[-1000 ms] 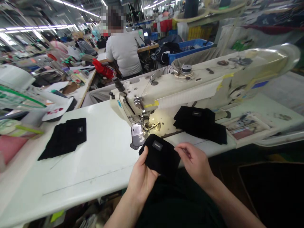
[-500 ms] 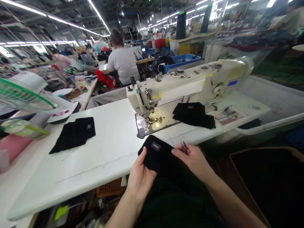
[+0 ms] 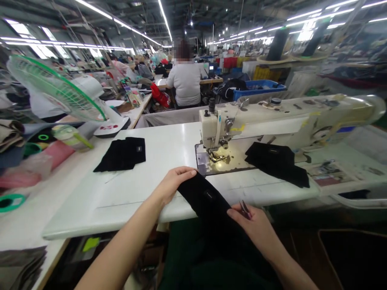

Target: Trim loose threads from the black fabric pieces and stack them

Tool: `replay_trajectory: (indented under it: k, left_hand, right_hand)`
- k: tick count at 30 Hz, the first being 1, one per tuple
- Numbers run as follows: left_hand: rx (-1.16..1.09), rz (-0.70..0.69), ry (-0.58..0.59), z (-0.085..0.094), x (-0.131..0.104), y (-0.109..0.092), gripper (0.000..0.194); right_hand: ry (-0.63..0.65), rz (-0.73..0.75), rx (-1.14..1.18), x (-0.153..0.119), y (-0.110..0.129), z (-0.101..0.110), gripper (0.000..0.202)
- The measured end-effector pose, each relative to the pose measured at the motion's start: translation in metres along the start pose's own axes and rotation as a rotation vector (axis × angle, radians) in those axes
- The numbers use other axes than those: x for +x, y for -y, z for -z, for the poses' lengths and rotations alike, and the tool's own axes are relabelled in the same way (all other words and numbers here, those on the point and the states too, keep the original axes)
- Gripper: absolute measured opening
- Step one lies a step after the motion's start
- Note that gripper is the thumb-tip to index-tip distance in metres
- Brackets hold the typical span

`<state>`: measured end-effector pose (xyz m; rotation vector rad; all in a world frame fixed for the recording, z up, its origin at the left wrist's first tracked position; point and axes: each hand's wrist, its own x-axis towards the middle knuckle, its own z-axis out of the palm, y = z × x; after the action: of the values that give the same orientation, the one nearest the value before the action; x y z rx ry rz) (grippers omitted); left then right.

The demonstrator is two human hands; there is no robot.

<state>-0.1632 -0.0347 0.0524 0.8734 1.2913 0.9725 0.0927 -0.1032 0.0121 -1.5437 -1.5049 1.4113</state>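
A black fabric piece with a small dark label is stretched between my hands at the table's front edge. My left hand pinches its upper left corner, just in front of the sewing machine's needle plate. My right hand grips its right edge and also has small dark snips tucked in the fingers. Another labelled black piece lies flat on the white table to the left. More black fabric rests on the right, under the arm of the sewing machine.
A green-rimmed fan stands at the back left, near pink plastic and a green tape roll. A parts tray is at the right. Beyond the machine are a blue crate and a seated person.
My left hand has moved from the fabric's lower left side to its upper corner, and the fabric is now tilted and stretched. The camera view has turned left.
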Motion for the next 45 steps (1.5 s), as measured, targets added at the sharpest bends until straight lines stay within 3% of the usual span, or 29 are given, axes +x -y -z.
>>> replay_trajectory:
  k: [5, 7, 9, 12, 15, 18, 23, 25, 28, 31, 33, 36, 38, 40, 42, 45]
  left_hand:
    - [0.232, -0.112, -0.052, 0.002, 0.023, 0.000, 0.029]
    - [0.329, -0.183, -0.007, 0.001, 0.024, 0.001, 0.028]
    - [0.397, -0.248, 0.110, -0.001, 0.017, 0.001, 0.026]
    - [0.434, -0.297, 0.276, -0.008, -0.003, 0.000, 0.021]
    - [0.467, -0.329, 0.308, -0.015, -0.018, -0.001, 0.017]
    - [0.465, -0.335, 0.245, -0.017, -0.020, 0.000, 0.018]
    - [0.385, -0.277, 0.091, -0.013, -0.014, -0.001, 0.025]
    - [0.358, -0.270, 0.007, -0.010, -0.013, -0.003, 0.026]
    - [0.277, -0.256, -0.129, -0.002, -0.009, -0.006, 0.028]
    - [0.192, -0.173, -0.129, 0.009, -0.002, -0.007, 0.030]
    - [0.169, -0.120, -0.079, 0.015, 0.001, -0.007, 0.030]
    - [0.158, -0.084, -0.016, 0.020, 0.001, -0.007, 0.029]
    - [0.151, -0.076, 0.009, 0.020, -0.001, -0.007, 0.029]
    - [0.149, -0.070, 0.019, 0.020, -0.003, -0.007, 0.029]
    - [0.153, -0.059, 0.021, 0.020, -0.004, -0.007, 0.030]
    - [0.149, -0.048, 0.017, 0.025, -0.006, -0.010, 0.031]
  right_hand:
    - [0.070, 0.049, -0.045, 0.005, 0.002, -0.004, 0.036]
    - [0.172, 0.054, -0.132, 0.005, 0.002, -0.001, 0.040]
    - [0.217, 0.048, -0.165, 0.006, 0.002, 0.004, 0.046]
    - [0.063, 0.105, -0.098, 0.015, 0.009, 0.010, 0.044]
    - [-0.036, 0.222, -0.001, 0.032, 0.022, 0.004, 0.032]
    - [0.004, 0.309, 0.112, 0.052, 0.037, -0.012, 0.033]
    - [0.124, 0.280, 0.213, 0.065, 0.048, -0.037, 0.026]
    - [0.128, 0.238, 0.208, 0.061, 0.046, -0.040, 0.025]
    - [0.233, 0.156, 0.172, 0.045, 0.038, -0.040, 0.023]
    - [0.347, 0.090, 0.083, 0.027, 0.027, -0.035, 0.022]
    - [0.310, 0.108, 0.030, 0.020, 0.022, -0.029, 0.032]
    - [0.086, 0.225, -0.120, 0.026, 0.020, -0.021, 0.045]
    - [-0.076, 0.395, -0.290, 0.041, 0.021, -0.019, 0.041]
    - [-0.155, 0.619, -0.462, 0.061, 0.022, -0.022, 0.030]
    - [-0.135, 0.779, -0.584, 0.079, 0.024, -0.027, 0.028]
    - [0.003, 0.828, -0.645, 0.084, 0.029, -0.029, 0.036]
